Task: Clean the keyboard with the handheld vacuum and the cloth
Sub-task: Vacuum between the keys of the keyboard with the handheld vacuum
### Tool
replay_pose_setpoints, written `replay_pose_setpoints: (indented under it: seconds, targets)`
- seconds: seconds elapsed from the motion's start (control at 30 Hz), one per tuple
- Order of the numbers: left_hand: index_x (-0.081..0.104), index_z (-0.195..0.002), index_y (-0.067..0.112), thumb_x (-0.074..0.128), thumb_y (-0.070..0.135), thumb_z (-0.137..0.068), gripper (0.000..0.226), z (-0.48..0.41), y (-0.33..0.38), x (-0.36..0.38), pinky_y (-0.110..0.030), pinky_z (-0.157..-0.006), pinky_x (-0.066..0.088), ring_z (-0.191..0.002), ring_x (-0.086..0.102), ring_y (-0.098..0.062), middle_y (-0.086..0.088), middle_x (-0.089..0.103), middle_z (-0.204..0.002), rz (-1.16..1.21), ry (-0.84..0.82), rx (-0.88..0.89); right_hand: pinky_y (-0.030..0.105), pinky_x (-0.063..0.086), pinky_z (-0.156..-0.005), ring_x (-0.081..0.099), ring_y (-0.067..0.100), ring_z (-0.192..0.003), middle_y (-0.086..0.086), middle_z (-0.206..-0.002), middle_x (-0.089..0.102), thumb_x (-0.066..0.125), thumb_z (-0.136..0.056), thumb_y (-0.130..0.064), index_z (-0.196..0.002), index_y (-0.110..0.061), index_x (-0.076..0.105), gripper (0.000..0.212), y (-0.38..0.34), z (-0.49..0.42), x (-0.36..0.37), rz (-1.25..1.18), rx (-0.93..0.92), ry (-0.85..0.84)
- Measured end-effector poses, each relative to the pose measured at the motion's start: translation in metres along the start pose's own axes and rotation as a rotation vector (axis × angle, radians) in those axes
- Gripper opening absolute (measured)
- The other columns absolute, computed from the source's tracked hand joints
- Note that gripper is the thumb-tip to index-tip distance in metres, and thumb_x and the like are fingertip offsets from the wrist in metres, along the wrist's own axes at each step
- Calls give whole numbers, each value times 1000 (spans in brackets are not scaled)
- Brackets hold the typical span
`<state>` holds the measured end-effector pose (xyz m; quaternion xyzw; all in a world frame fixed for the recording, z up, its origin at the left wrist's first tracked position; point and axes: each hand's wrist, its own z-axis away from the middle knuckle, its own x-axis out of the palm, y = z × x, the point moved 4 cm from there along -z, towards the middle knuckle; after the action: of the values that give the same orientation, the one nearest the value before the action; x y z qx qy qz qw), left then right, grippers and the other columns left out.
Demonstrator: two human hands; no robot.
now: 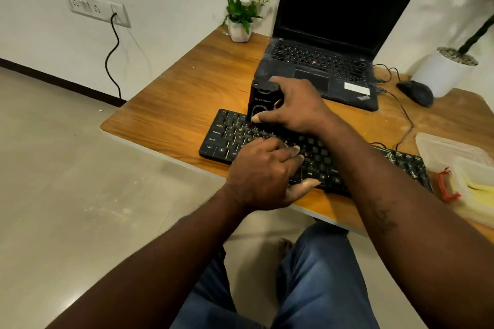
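The right hand (294, 107) grips a black handheld vacuum (260, 99) from its right side, fingers curled round the body and the thumb pressed against its lower front. The vacuum stands upright with its lower end on the upper left keys of the black keyboard (222, 139). The keyboard lies slantwise near the front edge of the wooden table (187, 96). The left hand (262, 173) rests on the middle keys, its fingers close together and slightly bent, the thumb lying along the keyboard's front edge. An open laptop (334, 35) with a dark screen sits just behind the vacuum, a black mouse (415, 93) to its right. At the table's right edge a clear plastic container (449, 152) holds something yellow; whether that is the cloth cannot be told.
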<state>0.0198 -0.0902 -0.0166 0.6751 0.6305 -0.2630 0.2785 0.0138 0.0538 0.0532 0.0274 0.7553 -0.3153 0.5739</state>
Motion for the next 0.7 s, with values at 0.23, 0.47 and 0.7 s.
replay_pose_setpoints:
  seconds: [0.23,0.47,0.7]
  targets:
    - [80,-105,13,60,57,-94,50,0,-2,2,-38,-75,46,-95,67,-22,-4,78,-109,11,-50,-19,34,55,-84,67,14,-95,-9,-103,73,92,-65,-52,-110,-28,67,57,-51,-39,24,21,-104,-63]
    - [80,-102,14,63,53,-93,44,-1,-4,-1,-37,-75,44,-92,64,-22,-2,78,-105,17,-36,-33,24,44,-74,67,15,-99,-9,-104,69,91,-67,-52,-120,-29,65,63,-23,-20,0,108,-70,-85]
    - [80,-101,16,65,50,-93,39,-1,-6,-2,-39,-72,45,-90,63,-22,2,78,-101,32,-7,-31,40,56,-88,67,14,-95,-13,-101,69,92,-68,-43,-110,-31,63,52,51,50,-56,126,104,-132]
